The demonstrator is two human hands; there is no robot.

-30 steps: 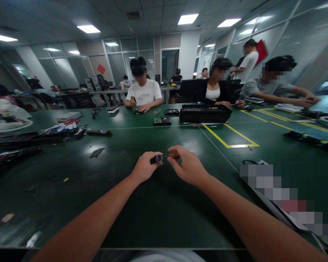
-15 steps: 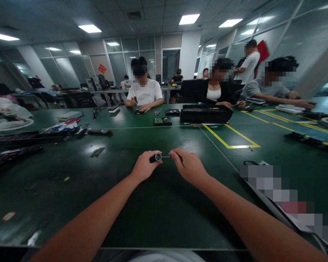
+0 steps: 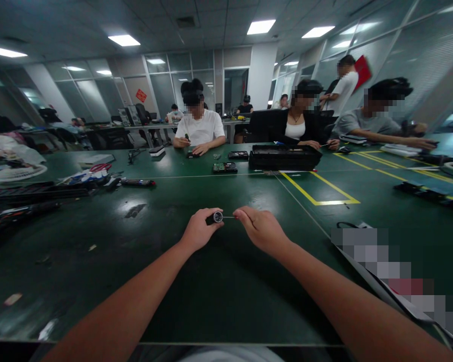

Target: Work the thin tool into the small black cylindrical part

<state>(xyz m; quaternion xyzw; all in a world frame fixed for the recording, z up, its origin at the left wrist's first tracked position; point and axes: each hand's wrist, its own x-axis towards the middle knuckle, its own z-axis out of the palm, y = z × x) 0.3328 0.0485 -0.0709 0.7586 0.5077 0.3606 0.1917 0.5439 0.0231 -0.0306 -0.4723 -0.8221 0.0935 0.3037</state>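
Note:
My left hand [image 3: 197, 232] is closed around a small black cylinder whose round, silver-rimmed end [image 3: 218, 217] faces me. In my right hand [image 3: 265, 232] is a thin screwdriver, pinched between thumb and fingers. Its slim metal shaft [image 3: 229, 217] reaches left to the side of the cylinder, and a bit of red shows at the fingertips. Most of the handle is hidden by the hand. Whether the tip sits in a screw, I cannot tell. Both hands are held over the green table top [image 3: 211, 291].
Hard-drive-like parts [image 3: 224, 168] and a long black housing [image 3: 285, 158] lie across the table. To the left are red-handled scissors [image 3: 100, 167] among dark parts. Yellow tape [image 3: 337, 202] marks the right side, near a pixelated sheet [image 3: 392, 271]. Several people sit opposite.
The cylinder's round end has shifted very slightly left and turned a little. My right fingers have rolled slightly on the screwdriver. Both hands stay in nearly the same place.

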